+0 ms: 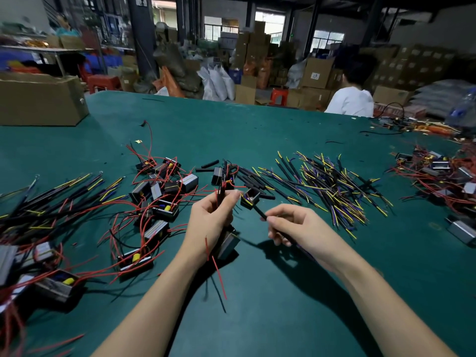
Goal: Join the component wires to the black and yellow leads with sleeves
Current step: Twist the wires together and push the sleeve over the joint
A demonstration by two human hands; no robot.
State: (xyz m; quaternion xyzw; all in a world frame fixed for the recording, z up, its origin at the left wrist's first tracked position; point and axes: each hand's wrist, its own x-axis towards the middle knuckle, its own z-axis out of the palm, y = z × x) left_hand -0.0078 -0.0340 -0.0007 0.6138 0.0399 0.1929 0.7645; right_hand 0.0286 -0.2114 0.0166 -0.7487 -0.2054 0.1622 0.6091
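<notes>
My left hand grips a bundle of red and black component wires upright, and a small boxy component hangs below the palm with red wires trailing down. My right hand pinches a black lead whose tip, showing a yellow strand, points up-left toward the left fingertips. Just beyond the fingertips a small black component lies on the green table. Short black sleeves lie further back near the centre.
A pile of black and yellow leads spreads to the right. Components with red wires crowd the left, with longer leads beside them. More components sit far right. A cardboard box stands back left; a person in white sits beyond the table.
</notes>
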